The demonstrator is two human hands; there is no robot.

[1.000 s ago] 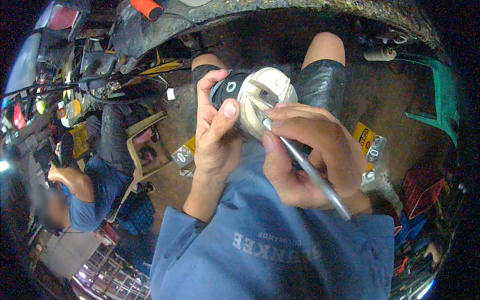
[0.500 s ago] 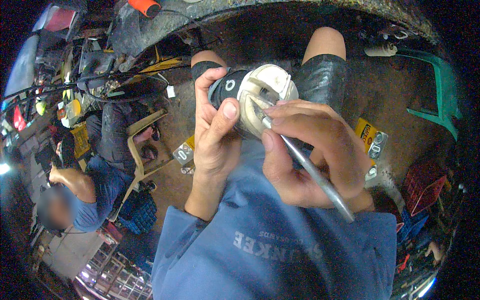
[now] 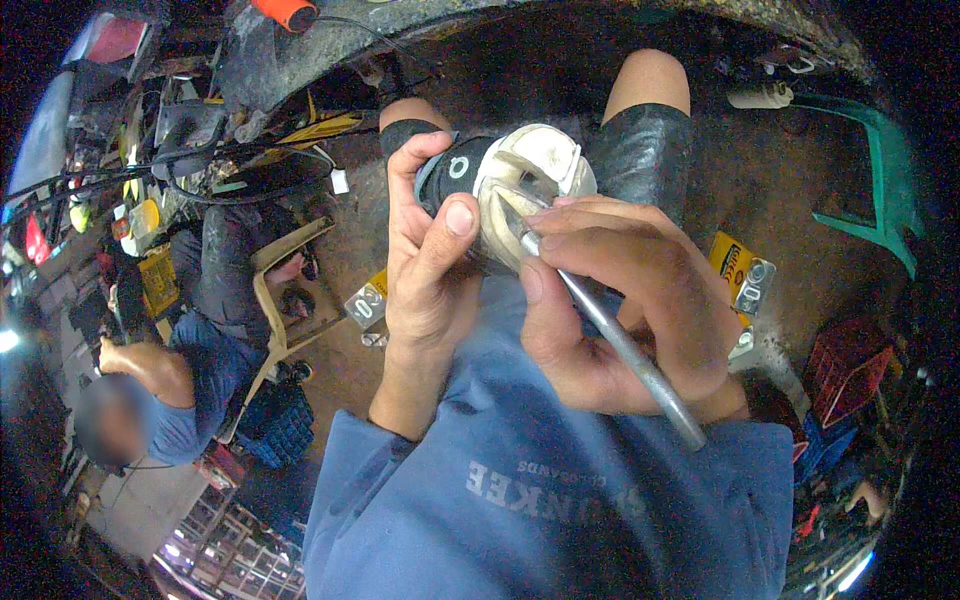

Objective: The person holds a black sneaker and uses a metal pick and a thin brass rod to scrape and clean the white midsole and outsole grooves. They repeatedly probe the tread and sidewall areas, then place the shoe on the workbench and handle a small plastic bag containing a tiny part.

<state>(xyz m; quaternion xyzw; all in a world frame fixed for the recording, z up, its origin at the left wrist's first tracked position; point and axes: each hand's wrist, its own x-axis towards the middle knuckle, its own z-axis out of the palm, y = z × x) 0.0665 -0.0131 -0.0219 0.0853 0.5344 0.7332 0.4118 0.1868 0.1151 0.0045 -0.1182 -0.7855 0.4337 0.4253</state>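
My left hand (image 3: pixel 430 250) grips a black cylindrical piece (image 3: pixel 445 170) with a cream, notched round part (image 3: pixel 535 150) at its right end, thumb and fingers wrapped round its left side. My right hand (image 3: pixel 625 300) is closed on a long silver metal tool (image 3: pixel 640 365), held like a pen. The tool's narrow tip rests at a groove in the cream part, below its central opening. Both hands are in front of my blue shirt, between my knees.
A co-worker in a blue shirt (image 3: pixel 195 390) sits at left by a beige chair (image 3: pixel 275 300). Behind lie cables, clutter and an orange object (image 3: pixel 285 15). Yellow packages (image 3: pixel 735 265), a teal frame (image 3: pixel 880 180) and a red crate (image 3: pixel 845 375) are at right.
The held piece and both my hands have shifted slightly upward in view over the last second. The tool stays in my right hand with its tip in the cream part's groove.
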